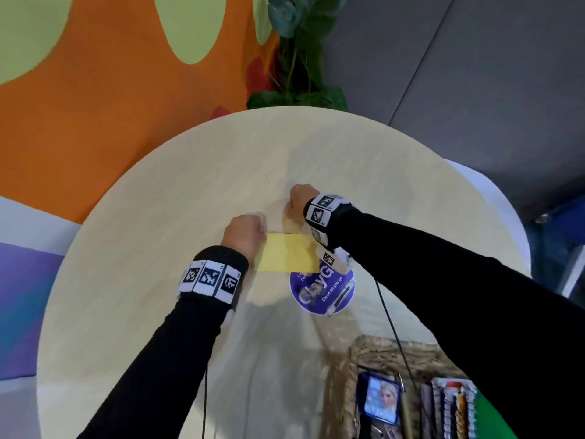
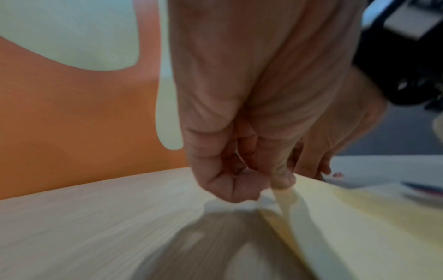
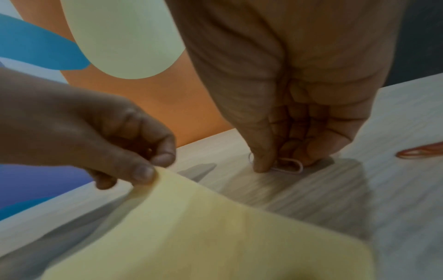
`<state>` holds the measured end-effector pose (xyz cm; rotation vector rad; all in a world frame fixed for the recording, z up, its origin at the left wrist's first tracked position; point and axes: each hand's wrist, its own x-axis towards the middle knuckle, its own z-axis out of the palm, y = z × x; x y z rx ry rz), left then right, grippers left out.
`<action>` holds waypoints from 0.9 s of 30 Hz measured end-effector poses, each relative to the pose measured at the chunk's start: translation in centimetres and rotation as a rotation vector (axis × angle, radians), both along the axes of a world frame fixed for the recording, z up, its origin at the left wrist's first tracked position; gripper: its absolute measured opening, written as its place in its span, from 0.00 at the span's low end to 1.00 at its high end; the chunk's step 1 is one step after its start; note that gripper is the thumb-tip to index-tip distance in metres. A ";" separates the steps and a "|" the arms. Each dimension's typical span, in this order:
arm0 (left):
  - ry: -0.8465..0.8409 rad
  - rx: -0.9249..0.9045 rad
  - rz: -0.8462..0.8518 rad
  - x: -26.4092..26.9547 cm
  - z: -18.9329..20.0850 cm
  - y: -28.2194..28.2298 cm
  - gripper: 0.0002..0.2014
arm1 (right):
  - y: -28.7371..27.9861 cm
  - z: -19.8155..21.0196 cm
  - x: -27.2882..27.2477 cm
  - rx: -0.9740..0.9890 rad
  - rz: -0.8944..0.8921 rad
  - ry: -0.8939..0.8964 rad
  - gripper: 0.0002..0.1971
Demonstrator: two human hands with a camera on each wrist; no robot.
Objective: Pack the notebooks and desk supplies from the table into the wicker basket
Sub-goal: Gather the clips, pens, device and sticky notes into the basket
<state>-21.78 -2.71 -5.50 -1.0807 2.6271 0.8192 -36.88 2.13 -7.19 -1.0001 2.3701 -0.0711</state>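
Partly hidden clip (image 3: 289,166) under right hand (image 3: 287,85).

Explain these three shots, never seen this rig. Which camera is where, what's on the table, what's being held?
There is no machine here: a person works with bare hands and wears wristbands printed with markers. The wide picture comes from a camera on the head, looking down at a round table. The other two come from a camera on each wrist, looking along the hand.

The left hand pinches a corner of a yellow paper sheet and holds that edge up off the table. The right hand pinches a pale paper clip that lies on the table beyond the sheet.

Also on the table are a red paper clip, seen only from the right wrist, a round purple disc partly covered by the sheet, and a wicker basket of supplies.
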 end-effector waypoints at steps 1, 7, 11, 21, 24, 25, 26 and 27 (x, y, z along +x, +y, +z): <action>0.032 -0.003 0.018 0.7 0.4 0.6 0.07 | 0.3 -0.4 -0.3 -0.003 0.023 0.011 0.09; 0.293 0.007 0.067 5.5 4.4 3.9 0.03 | 3.3 5.9 1.2 -0.129 0.080 0.036 0.07; 0.418 -0.113 -0.007 8.4 8.2 5.7 0.02 | 9.8 13.2 3.1 -0.297 0.090 0.081 0.09; 0.716 -0.092 0.138 14.7 15.8 12.0 0.08 | 31.0 14.2 13.8 -0.092 0.038 -0.109 0.03; 0.810 -0.032 0.119 14.9 16.7 14.5 0.12 | 32.4 10.8 17.9 0.139 0.185 -0.096 0.05; 0.822 -0.006 0.100 14.8 16.9 15.3 0.14 | 32.3 9.8 18.9 0.201 0.227 -0.084 0.07; 0.822 0.009 0.069 14.6 17.0 16.1 0.16 | 32.1 8.9 19.7 0.259 0.260 -0.079 0.09; 0.824 0.017 0.038 14.4 16.9 16.9 0.17 | 31.8 8.1 20.3 0.315 0.289 -0.079 0.11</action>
